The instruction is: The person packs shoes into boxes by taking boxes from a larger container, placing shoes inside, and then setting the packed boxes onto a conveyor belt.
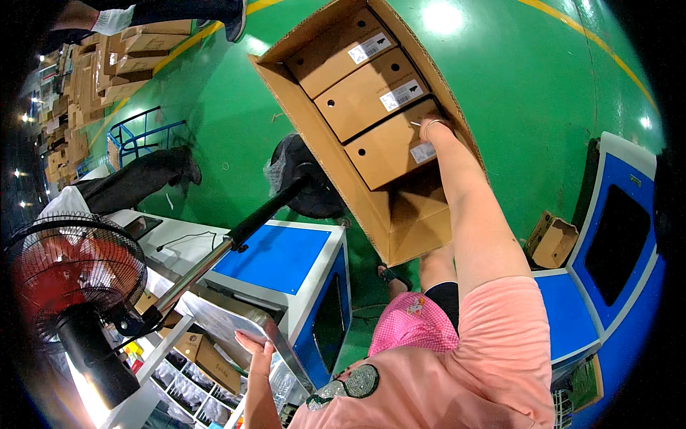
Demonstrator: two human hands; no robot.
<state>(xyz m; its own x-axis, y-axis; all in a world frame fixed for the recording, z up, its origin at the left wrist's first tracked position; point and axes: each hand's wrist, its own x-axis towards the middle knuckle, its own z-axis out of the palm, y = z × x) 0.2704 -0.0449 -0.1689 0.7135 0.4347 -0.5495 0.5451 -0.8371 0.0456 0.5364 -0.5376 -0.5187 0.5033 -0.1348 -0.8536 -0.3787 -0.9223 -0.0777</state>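
Note:
A tall open carton (457, 125) stands ahead of me with several brown lidded boxes in a row inside. Each carries a white label and a punched hole. My right hand (434, 129) reaches into the carton and touches the nearest brown box (382, 151) by its right end. A thin bracelet circles that wrist; the fingers are dark and mostly hidden, and a small pale thing beside them is too small to name. My left hand (255, 344) is open, fingers stretched, beside the rounded metal edge of a bench (275, 343). Nothing shows in it.
A black pedestal fan (78, 268) leans in from the left, its pole crossing a blue-and-white machine (275, 257). Another blue machine (614, 236) stands at right beside a small open carton (554, 239). Stacked cartons (136, 53) and a person's leg (164, 11) are far left.

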